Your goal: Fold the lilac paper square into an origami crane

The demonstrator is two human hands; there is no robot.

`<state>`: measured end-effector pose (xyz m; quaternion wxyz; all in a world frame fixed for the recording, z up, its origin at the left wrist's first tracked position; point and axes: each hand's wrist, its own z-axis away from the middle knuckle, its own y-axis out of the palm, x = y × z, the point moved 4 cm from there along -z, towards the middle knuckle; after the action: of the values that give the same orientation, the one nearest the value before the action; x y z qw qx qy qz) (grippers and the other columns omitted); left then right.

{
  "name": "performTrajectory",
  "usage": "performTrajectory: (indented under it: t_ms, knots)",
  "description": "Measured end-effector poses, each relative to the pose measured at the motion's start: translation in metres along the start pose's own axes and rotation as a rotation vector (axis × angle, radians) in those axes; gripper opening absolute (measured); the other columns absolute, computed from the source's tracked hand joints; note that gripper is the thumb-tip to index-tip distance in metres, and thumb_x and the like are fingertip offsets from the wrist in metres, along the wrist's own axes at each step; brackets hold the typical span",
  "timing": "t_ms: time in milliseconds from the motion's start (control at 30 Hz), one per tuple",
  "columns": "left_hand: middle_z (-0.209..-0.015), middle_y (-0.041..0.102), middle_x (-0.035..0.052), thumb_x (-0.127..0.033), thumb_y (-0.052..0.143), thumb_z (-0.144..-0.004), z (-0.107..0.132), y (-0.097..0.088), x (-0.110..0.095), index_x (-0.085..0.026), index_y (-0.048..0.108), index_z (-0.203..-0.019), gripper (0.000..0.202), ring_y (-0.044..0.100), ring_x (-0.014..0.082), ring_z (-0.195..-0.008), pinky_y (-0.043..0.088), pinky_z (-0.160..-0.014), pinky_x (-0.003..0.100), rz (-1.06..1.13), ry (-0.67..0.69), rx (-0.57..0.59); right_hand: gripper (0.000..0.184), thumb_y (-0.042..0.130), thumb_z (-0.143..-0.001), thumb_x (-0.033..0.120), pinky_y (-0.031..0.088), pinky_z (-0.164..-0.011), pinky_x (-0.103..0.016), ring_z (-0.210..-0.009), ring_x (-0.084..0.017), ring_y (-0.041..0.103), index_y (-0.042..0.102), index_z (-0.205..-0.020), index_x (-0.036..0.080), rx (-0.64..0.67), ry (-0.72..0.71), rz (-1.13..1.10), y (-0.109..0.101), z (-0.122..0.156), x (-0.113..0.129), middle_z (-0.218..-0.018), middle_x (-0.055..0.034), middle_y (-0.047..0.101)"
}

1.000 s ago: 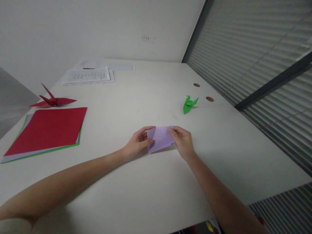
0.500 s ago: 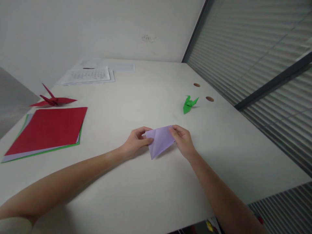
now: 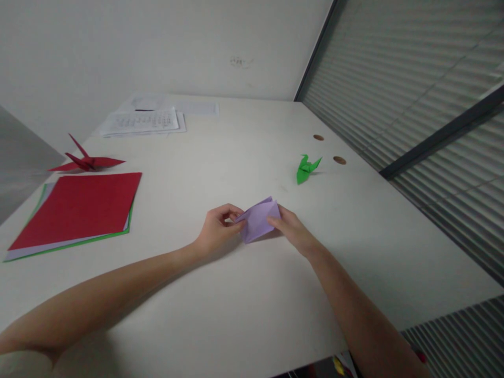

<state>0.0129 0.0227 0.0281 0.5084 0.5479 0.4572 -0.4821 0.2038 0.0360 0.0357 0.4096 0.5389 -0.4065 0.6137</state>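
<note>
Left hand [image 3: 216, 231]: fingertips curl in and pinch the left corner of the folded purple paper [image 3: 260, 218], above the middle of the tabletop [image 3: 244, 310].
Right hand [image 3: 293, 231]: fingers close together, gripping the paper's right edge; the paper is tilted.
Paper: thin, matte, layered flaps, sharp creases.
Risk: the layers could slip under an uneven pinch, skewing a crease.
Left edge: flat stack of sheets [image 3: 79, 207], red on top.
Right side: small green folded bird [image 3: 306, 168].
Far left: red paper crane [image 3: 84, 161]; printed pages [image 3: 142, 122] at the far edge.
</note>
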Motion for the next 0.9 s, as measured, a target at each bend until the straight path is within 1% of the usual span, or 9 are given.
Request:
performTrajectory:
  t_ms: [67, 133, 233, 367, 467, 600, 667, 767, 900]
  knots:
    - [-0.066, 0.062, 0.0005, -0.022, 0.080, -0.058, -0.001, -0.002, 0.001, -0.014, 0.069, -0.071, 0.019, 0.055, 0.0115, -0.064, 0.046, -0.058, 0.023, 0.025, 0.002, -0.019, 0.034, 0.074, -0.069, 0.035, 0.051, -0.080, -0.034, -0.082, -0.019, 0.065, 0.064, -0.095, 0.017, -0.006, 0.030, -0.037, -0.001, -0.001, -0.004, -0.089, -0.0036, 0.071]
    - [-0.065, 0.063, 0.0004, -0.024, 0.082, -0.058, -0.004, -0.004, 0.005, -0.014, 0.068, -0.072, 0.022, 0.056, 0.0116, -0.062, 0.048, -0.060, 0.025, 0.108, -0.037, -0.041, 0.032, 0.074, -0.067, 0.032, 0.051, -0.078, -0.034, -0.080, -0.018, 0.065, 0.066, -0.094, 0.017, -0.004, 0.049, -0.083, -0.002, -0.001, -0.006, -0.086, -0.0031, 0.072]
    - [-0.066, 0.062, -0.0001, -0.028, 0.084, -0.058, -0.009, -0.006, 0.009, -0.014, 0.066, -0.072, 0.027, 0.057, 0.0116, -0.062, 0.050, -0.062, 0.027, 0.268, -0.119, -0.052, 0.029, 0.076, -0.068, 0.034, 0.051, -0.077, -0.033, -0.077, -0.017, 0.066, 0.068, -0.090, 0.016, -0.011, 0.054, -0.111, -0.005, -0.001, -0.005, -0.084, -0.0034, 0.073]
    - [-0.070, 0.060, -0.0011, -0.028, 0.086, -0.059, -0.012, -0.011, 0.009, -0.014, 0.064, -0.069, 0.028, 0.057, 0.0099, -0.066, 0.049, -0.062, 0.023, 0.375, -0.120, -0.097, 0.032, 0.081, -0.064, 0.040, 0.051, -0.065, -0.030, -0.063, -0.014, 0.063, 0.071, -0.083, 0.016, -0.089, 0.063, -0.074, -0.010, -0.001, -0.005, -0.075, -0.0030, 0.072]
    - [-0.078, 0.063, 0.0006, -0.029, 0.085, -0.062, -0.011, -0.008, 0.009, -0.014, 0.066, -0.075, 0.028, 0.059, 0.0110, -0.072, 0.050, -0.064, 0.023, 0.411, -0.139, -0.056, 0.035, 0.083, -0.060, 0.042, 0.049, -0.059, -0.029, -0.055, -0.012, 0.060, 0.071, -0.079, 0.015, -0.155, 0.052, -0.079, -0.012, -0.002, -0.006, -0.069, -0.0020, 0.070]
    - [-0.094, 0.070, 0.0072, -0.023, 0.088, -0.057, -0.006, 0.003, 0.013, -0.014, 0.069, -0.097, 0.046, 0.063, 0.0164, -0.081, 0.051, -0.071, 0.028, 0.383, -0.242, 0.084, 0.036, 0.084, -0.059, 0.043, 0.049, -0.057, -0.028, -0.053, -0.012, 0.060, 0.070, -0.077, 0.016, -0.201, 0.030, -0.100, -0.011, -0.003, -0.005, -0.066, -0.0010, 0.069]
    - [-0.093, 0.071, 0.0088, -0.024, 0.089, -0.056, -0.005, 0.004, 0.015, -0.012, 0.070, -0.096, 0.046, 0.064, 0.0176, -0.081, 0.050, -0.073, 0.030, 0.347, -0.248, 0.092, 0.034, 0.084, -0.059, 0.042, 0.051, -0.057, -0.028, -0.053, -0.011, 0.060, 0.070, -0.076, 0.016, -0.203, 0.029, -0.107, -0.010, -0.003, -0.005, -0.065, -0.0003, 0.069]
    - [-0.087, 0.071, 0.0078, -0.028, 0.088, -0.056, -0.005, 0.002, 0.015, -0.010, 0.070, -0.088, 0.040, 0.064, 0.0170, -0.076, 0.049, -0.071, 0.029, 0.247, -0.209, 0.045, 0.033, 0.084, -0.059, 0.041, 0.055, -0.061, -0.028, -0.057, -0.012, 0.063, 0.069, -0.075, 0.017, -0.164, 0.049, -0.110, -0.008, -0.003, -0.006, -0.067, -0.0001, 0.071]
    - [-0.079, 0.071, 0.0062, -0.031, 0.088, -0.054, -0.004, 0.000, 0.015, -0.011, 0.070, -0.079, 0.037, 0.063, 0.0162, -0.069, 0.049, -0.066, 0.028, 0.133, -0.206, 0.054, 0.035, 0.083, -0.060, 0.040, 0.058, -0.070, -0.033, -0.070, -0.017, 0.070, 0.070, -0.083, 0.018, -0.109, 0.053, -0.126, -0.004, -0.002, -0.007, -0.077, -0.0037, 0.075]
